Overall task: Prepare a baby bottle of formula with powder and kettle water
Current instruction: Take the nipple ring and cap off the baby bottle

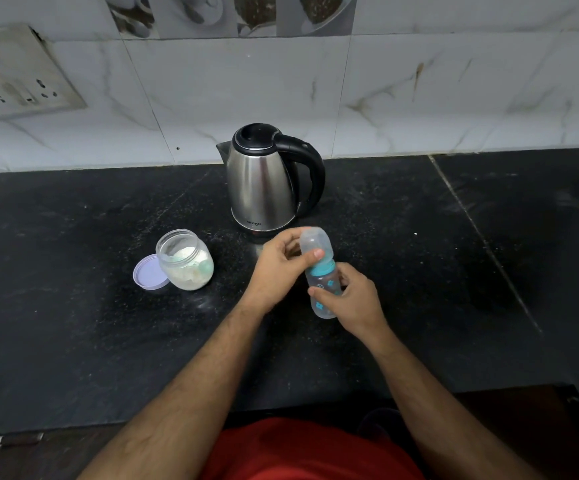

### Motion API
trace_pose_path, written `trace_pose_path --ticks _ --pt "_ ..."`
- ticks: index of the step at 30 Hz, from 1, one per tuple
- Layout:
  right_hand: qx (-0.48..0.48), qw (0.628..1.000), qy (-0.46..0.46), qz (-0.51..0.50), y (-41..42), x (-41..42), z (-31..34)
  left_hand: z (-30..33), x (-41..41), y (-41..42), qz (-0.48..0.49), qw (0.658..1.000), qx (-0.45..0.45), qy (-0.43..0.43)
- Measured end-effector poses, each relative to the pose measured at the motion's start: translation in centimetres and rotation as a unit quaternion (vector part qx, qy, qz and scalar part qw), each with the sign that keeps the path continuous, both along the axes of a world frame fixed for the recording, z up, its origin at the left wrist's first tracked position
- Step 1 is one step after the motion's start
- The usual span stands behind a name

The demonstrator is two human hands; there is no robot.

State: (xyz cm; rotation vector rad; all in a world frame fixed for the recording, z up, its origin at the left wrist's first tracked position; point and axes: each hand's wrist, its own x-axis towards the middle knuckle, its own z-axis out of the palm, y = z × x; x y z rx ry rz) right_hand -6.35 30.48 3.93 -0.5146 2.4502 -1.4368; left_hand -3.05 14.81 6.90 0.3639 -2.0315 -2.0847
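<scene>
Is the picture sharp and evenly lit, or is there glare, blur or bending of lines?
Head view: wide-angle bending curves the counter edge and wall tiles; soft glare streaks run down the kettle; corners darken; the bottle and both hands look fairly sharp.

We stand at a black stone counter (73,341), speckled and dusted with pale marks, with a thin seam (482,237) running across its right part. Behind it rises a wall (419,98) of white marble-look tiles with grey and brownish veins. Along the top we see a band of picture tiles (229,13) showing cups and dishes. A grubby socket plate (18,74) sits on the wall at left. The light is dim and even.
</scene>
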Motion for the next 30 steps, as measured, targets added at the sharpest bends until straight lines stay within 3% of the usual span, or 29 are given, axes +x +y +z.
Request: trace_pose_path --ticks 6,11,20,30 --pt "0.025 0.999 -0.024 -0.033 1.6 -0.2 -0.8 0.5 -2.1 -1.5 0.069 0.997 0.009 0.017" --pt "0.018 0.997 -0.025 -0.068 2.6 -0.9 -0.5 -2.7 -3.5 -3.1 0.067 0.992 -0.091 -0.05" --pt "0.016 0.997 -0.015 -0.071 2.8 -1.5 -0.2 -6.8 -5.3 -3.0 0.004 0.949 -0.281 -0.143" --pt "0.012 0.998 -0.01 -0.068 2.6 -1.3 -0.2 -7.8 -5.5 -2.9 -0.011 0.941 -0.292 -0.173"
